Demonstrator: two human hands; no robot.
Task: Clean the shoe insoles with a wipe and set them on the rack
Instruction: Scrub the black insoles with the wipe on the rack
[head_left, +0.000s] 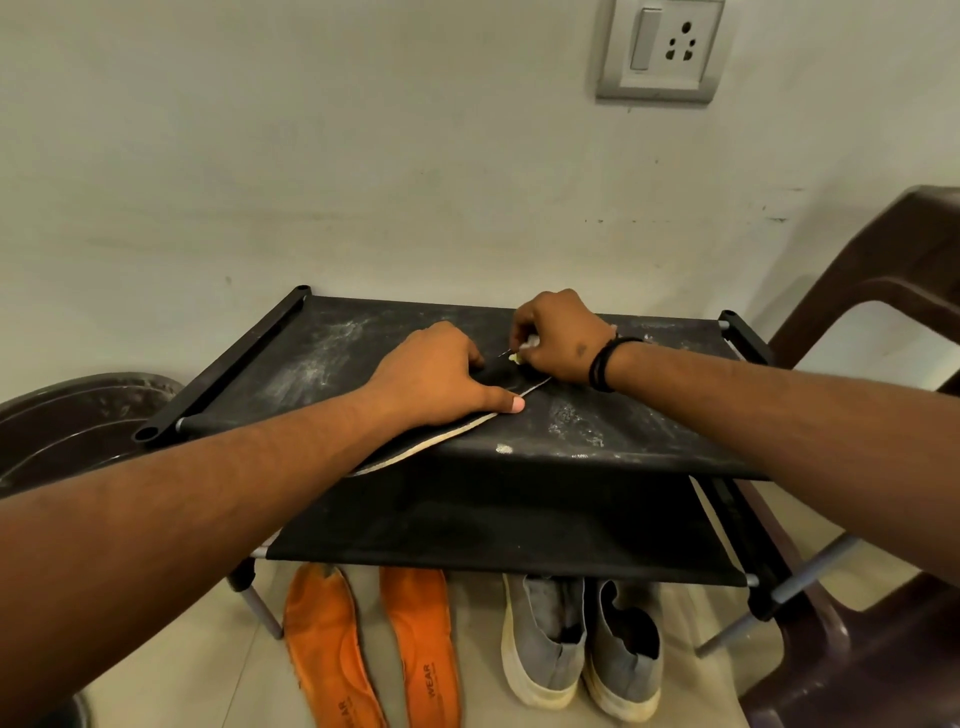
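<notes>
Your left hand (441, 371) lies palm down on a dark insole (457, 434) that rests on the top shelf of the black rack (597, 431); the fingers are mostly straight and pressing, the thumb stretched out along the insole's pale edge. The insole lies slantwise, one end running out past the front edge of the shelf under your left forearm. Your right hand (558, 340) sits just beyond the other end of the insole, fingers curled and pinching something small and pale at the fingertips; whether that is the wipe cannot be told, it is mostly hidden. A black band (605, 364) circles your right wrist. The top shelf fabric shows whitish dusty smears. A lower shelf (493, 525) of the same rack hangs below. On the floor under the rack lie two orange insoles (374, 649) side by side, printed side up, and just to their right stands a pair of grey shoes (582, 644) with pale soles. A brown plastic chair (883, 364) stands to the right, a dark tub (67, 421) to the left, and a wall socket (662, 49) is above.
</notes>
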